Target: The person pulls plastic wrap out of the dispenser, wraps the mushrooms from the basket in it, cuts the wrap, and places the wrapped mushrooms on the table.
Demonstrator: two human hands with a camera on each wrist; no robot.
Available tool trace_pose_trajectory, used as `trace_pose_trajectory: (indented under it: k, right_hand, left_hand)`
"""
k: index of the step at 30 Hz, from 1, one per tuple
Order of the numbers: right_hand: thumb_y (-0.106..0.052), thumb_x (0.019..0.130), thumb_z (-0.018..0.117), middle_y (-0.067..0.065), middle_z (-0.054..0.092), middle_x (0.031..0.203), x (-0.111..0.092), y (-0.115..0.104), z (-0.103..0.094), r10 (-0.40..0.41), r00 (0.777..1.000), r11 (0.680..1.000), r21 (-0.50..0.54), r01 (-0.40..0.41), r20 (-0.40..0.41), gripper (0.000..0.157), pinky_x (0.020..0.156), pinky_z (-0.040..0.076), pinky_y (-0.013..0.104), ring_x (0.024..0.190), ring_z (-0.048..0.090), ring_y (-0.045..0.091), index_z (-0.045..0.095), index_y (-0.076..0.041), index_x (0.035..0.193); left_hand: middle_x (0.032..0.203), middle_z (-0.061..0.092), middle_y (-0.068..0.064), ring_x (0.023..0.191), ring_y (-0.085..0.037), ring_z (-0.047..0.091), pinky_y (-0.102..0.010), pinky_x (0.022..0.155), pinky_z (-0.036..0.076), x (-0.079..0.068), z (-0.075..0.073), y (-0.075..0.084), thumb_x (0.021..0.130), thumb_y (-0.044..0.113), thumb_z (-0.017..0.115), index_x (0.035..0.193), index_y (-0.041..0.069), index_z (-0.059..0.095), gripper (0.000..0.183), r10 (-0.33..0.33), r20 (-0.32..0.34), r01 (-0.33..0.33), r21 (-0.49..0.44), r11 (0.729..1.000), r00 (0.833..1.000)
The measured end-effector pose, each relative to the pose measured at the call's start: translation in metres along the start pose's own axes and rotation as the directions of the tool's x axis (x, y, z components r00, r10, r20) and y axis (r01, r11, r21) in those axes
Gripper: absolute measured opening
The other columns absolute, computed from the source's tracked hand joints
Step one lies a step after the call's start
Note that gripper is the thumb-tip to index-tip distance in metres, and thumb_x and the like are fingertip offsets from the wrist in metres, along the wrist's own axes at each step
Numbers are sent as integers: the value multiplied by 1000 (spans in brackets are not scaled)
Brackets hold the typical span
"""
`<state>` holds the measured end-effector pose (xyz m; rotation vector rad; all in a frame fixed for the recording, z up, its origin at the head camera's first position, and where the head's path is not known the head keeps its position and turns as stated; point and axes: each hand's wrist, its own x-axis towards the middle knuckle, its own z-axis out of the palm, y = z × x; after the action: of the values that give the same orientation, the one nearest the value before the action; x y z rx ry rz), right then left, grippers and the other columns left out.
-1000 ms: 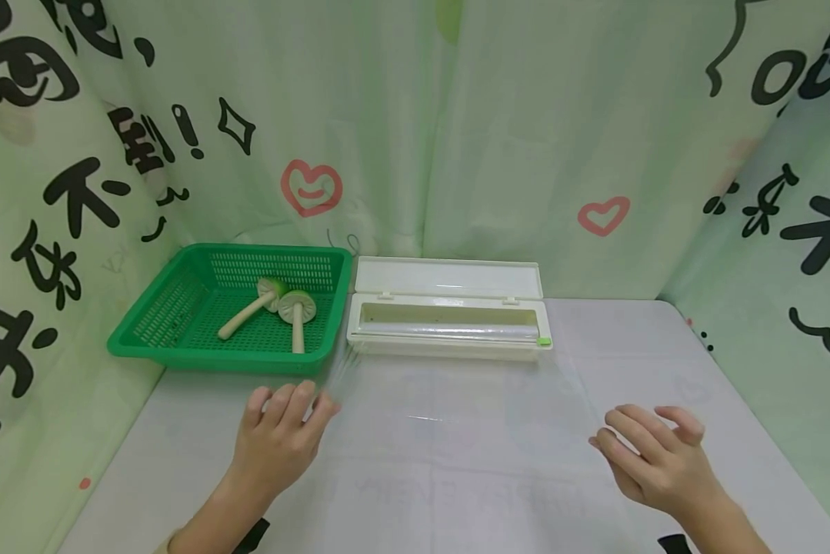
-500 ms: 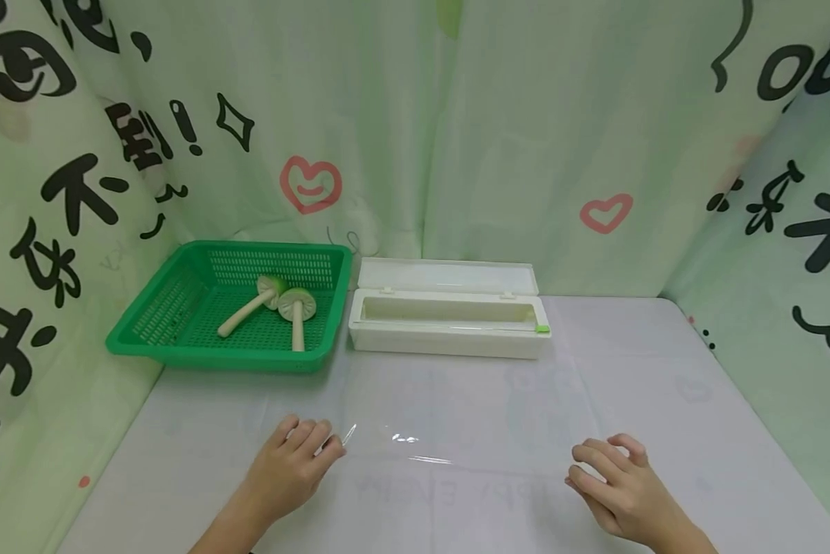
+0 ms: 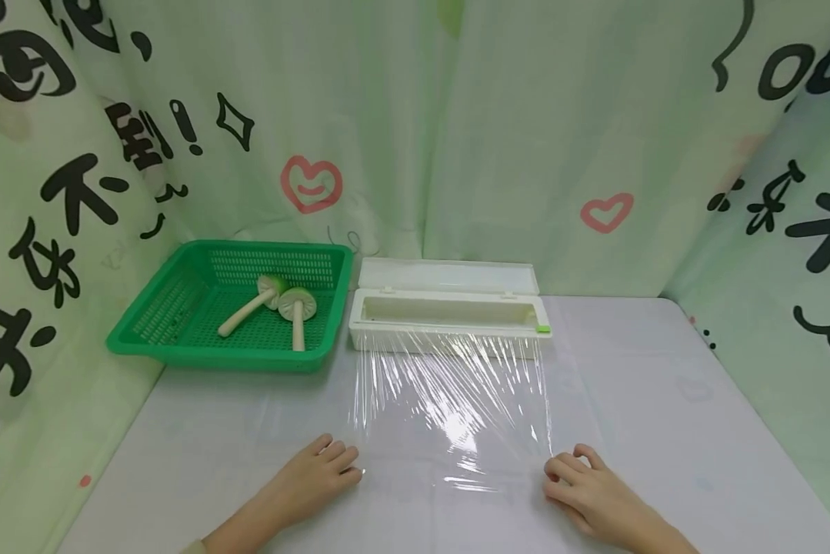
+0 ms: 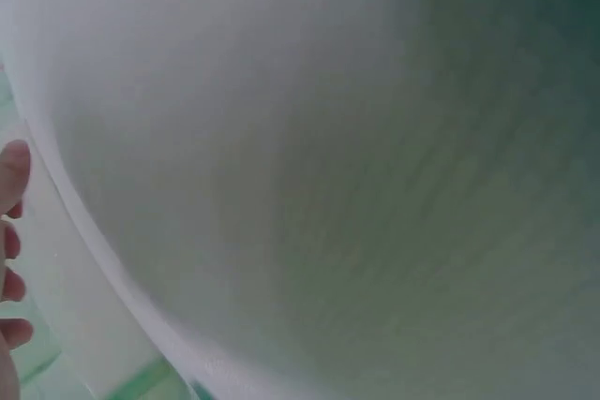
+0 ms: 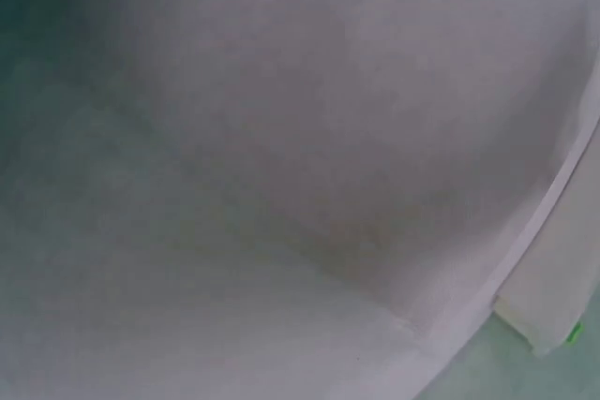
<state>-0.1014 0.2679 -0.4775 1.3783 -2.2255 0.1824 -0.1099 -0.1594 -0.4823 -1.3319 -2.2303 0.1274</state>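
Head view: nearest, the left hand (image 3: 318,477) and right hand (image 3: 591,496) are well apart over the white table (image 3: 678,400), fingers curled, each appearing to pinch one near corner of a clear film (image 3: 456,419). The wrist views are too blurred to confirm either grip; the left one catches only some fingertips at its edge. Holding both corners probably keeps the sheet spread flat, since thin film folds onto itself easily, and the pull seems even enough to hold it taut, with bright creases running lengthwise and slantwise. The film lies between the hands and reaches forward from them, its far end draped over the front of the white box (image 3: 449,295). That box stands straight ahead, its long side facing the person, likely so the film draws out squarely; its lid (image 3: 449,275) is tipped back, and a green tab (image 3: 543,329) sits at its right end. Left of it, a green basket (image 3: 228,359) holds two mushroom-shaped things (image 3: 297,308), presumably kept aside from the film. A printed curtain (image 3: 511,138) hangs behind.
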Motion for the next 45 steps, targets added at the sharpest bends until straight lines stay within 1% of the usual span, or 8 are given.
trace_pose_trajectory:
  k: [9,15,19,26,31,34,38,45]
  right_hand:
    - [-32,101,16,-11,38,80,-6,-3,9,61,992,998,5,-62,107,48,75,31,34,73,36,5,56,-24,75]
    - [-29,88,56,-16,34,78,-4,-3,10,124,981,991,35,-131,149,12,72,28,30,71,31,1,56,-28,76]
    - [-29,79,68,-19,34,79,-4,-6,10,195,965,979,21,-202,172,13,73,28,32,72,32,0,55,-30,76]
    - [-33,81,65,-15,38,74,-2,-10,19,302,950,953,-29,-301,83,17,72,29,33,66,36,1,63,-22,69]
    - [-43,91,49,-13,42,73,-1,-12,22,340,937,940,-68,-335,80,34,68,34,39,66,40,4,61,-21,68]
    - [-47,94,37,-12,45,75,-1,-14,22,366,927,928,-109,-357,83,39,69,36,41,67,43,5,57,-21,72]
    - [-48,92,44,-12,42,76,-3,-17,19,419,901,902,-164,-399,111,32,72,34,41,69,41,7,52,-20,79]
    - [-44,82,60,-11,40,80,-1,-21,14,489,852,865,-228,-447,187,28,74,30,39,72,41,8,52,-19,90]
  left_hand:
    - [89,52,7,79,-10,44,-29,77,42,-1,7,9,82,21,52,84,23,58,6,-25,147,32,-44,999,989]
    - [90,51,7,81,-10,43,-29,77,41,-1,6,9,83,23,55,87,23,59,5,-45,212,54,-37,998,976]
    - [91,51,6,81,-10,43,-30,79,42,0,4,9,84,23,55,88,22,58,5,-48,243,60,-43,997,969]
    - [84,44,7,76,-10,39,-28,75,37,0,6,10,94,38,44,82,21,54,23,-105,226,128,-87,988,969]
    - [80,40,8,73,-9,33,-25,70,34,2,7,13,91,32,54,81,20,57,16,-204,255,245,-144,959,945]
    - [80,41,7,72,-9,35,-25,70,35,2,9,14,87,29,59,82,19,58,12,-230,243,264,-118,957,942]
    - [84,44,5,76,-12,40,-28,72,36,2,9,15,87,32,58,89,17,53,16,-279,285,307,-57,950,917]
    - [87,42,3,81,-14,40,-33,76,36,3,4,13,90,39,51,100,17,51,23,-358,409,417,-60,907,839]
